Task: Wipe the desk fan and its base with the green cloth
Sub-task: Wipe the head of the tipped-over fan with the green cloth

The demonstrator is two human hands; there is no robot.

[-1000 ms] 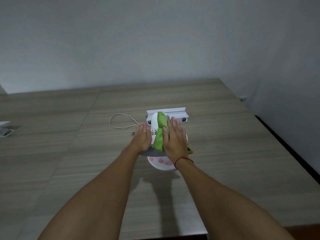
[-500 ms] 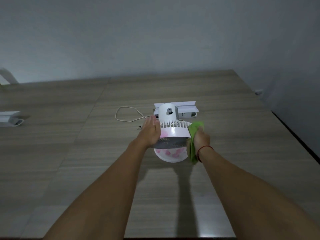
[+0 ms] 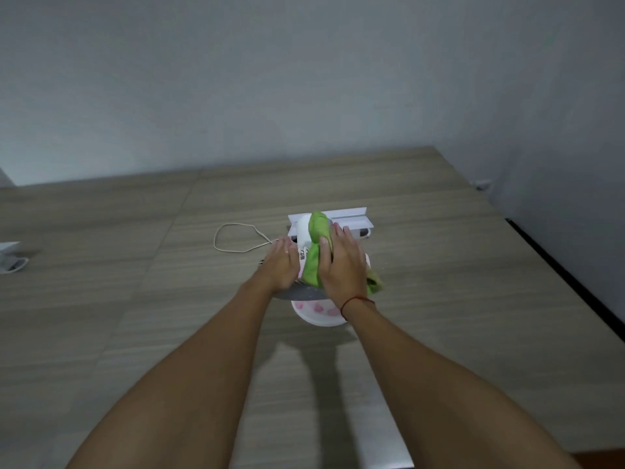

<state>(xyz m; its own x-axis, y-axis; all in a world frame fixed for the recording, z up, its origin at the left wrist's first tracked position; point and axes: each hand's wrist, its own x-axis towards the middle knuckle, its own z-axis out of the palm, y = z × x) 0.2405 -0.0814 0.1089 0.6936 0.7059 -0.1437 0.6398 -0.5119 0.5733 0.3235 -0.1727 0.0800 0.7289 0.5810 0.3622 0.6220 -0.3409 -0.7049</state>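
A small white desk fan [image 3: 302, 231] is sitting near the middle of the wood-grain table [image 3: 439, 299], a little toward the far side, with its round white base [image 3: 318, 314], dotted with pink marks, showing just below the wrists on the near side. The right hand [image 3: 341, 265] is lying palm-down on top of the fan, fingers stretched flat toward the far side, pressing the green cloth [image 3: 316, 245] against the fan's upper housing; its grip is flattened onto the cloth, not clenched around it. The cloth is draping over the top of the fan, one end reaching up over the far part of the housing and another bunch hanging out to the right of the hand. The left hand [image 3: 280, 265] is cupping the left side of the fan head, fingers loosely curved against it and bracing it. A thin white cord [image 3: 233, 238] is looping on the table to the left of the fan. Just beyond the fan a white angled bracket [image 3: 348, 216] is lying. A red string [image 3: 355, 301] is circling the right wrist.
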